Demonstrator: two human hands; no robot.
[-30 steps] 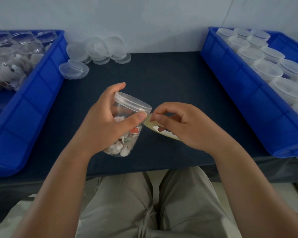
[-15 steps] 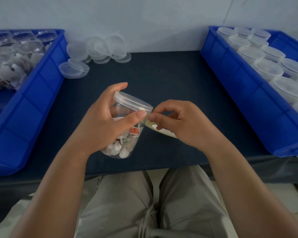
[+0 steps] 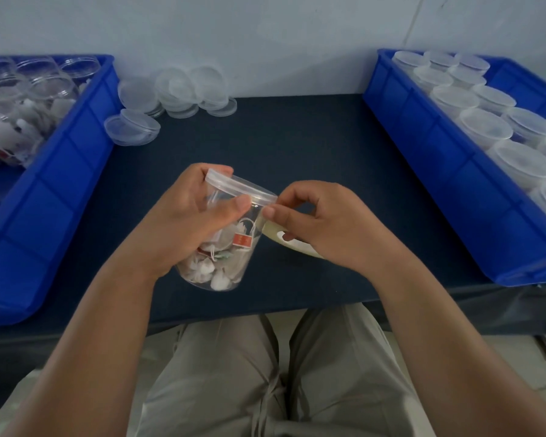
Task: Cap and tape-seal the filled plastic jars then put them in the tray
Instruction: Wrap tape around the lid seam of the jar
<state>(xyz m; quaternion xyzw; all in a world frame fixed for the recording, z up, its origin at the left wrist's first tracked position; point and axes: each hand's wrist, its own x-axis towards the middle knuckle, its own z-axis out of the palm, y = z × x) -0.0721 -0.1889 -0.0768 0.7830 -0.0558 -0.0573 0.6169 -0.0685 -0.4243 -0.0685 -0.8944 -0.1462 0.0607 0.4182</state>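
Jar (image 3: 221,247) of tea bags already capped, gripped tilted over counter (image 3: 297,146) by left hand (image 3: 183,222); right hand (image 3: 325,228) holds tape roll (image 3: 284,244), pinching at lid (image 3: 240,187) rim; taping apparently underway; right tray (image 3: 423,159) placement pending.

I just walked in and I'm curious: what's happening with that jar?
A person is taping a jar shut. The left hand grips the capped, filled jar, tilted over the table. The right hand holds the tape roll, its fingers pinching at the lid's edge. Capped jars sit in the right blue tray; uncapped ones in the left tray.
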